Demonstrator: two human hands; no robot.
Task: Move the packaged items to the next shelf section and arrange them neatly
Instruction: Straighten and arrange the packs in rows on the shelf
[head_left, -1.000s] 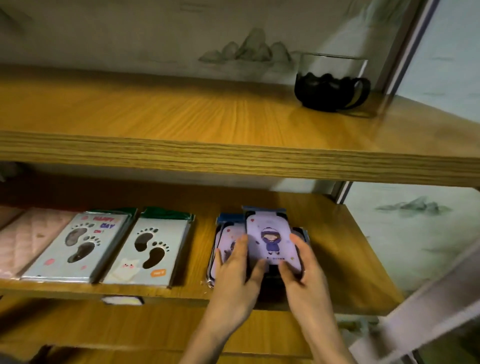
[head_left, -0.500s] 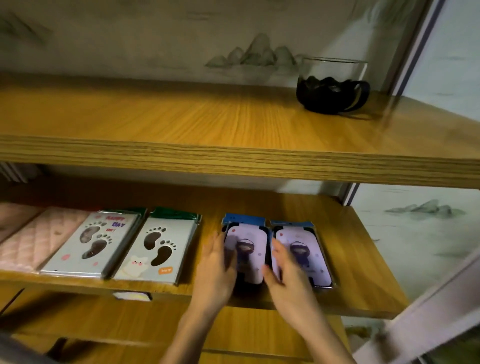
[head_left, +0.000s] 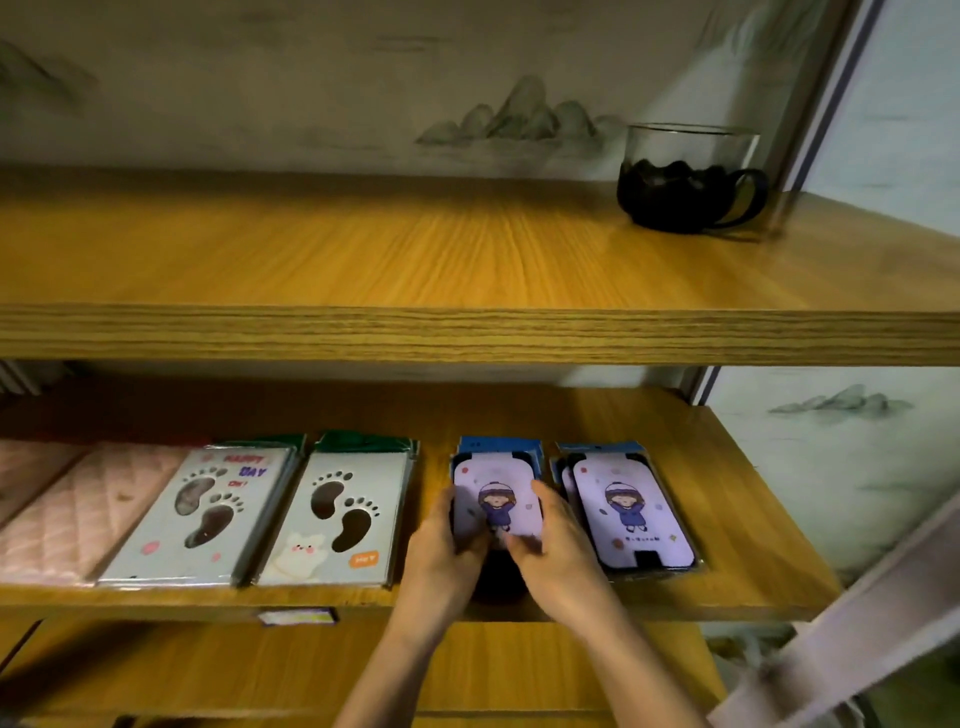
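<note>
Two stacks of lilac packaged items with a cartoon girl lie side by side on the middle shelf (head_left: 727, 519). My left hand (head_left: 441, 545) and my right hand (head_left: 556, 551) clasp the left lilac pack (head_left: 493, 493) by its two long edges, thumbs over its lower part. The right lilac stack (head_left: 631, 506) lies flat just right of my right hand, untouched. Blue header cards show at the far ends of both stacks. The near end of the held pack is hidden by my fingers.
Left of my hands lie two footprint packs (head_left: 335, 514) (head_left: 205, 512) and pink quilted packs (head_left: 62, 514). A glass cup (head_left: 685, 176) with dark contents stands at the right of the upper shelf (head_left: 415, 332). A pale diagonal bar (head_left: 857, 623) crosses bottom right.
One overlapping lilac pile became two side-by-side stacks. My right hand left the right stack and joined my left hand on the left pack.
</note>
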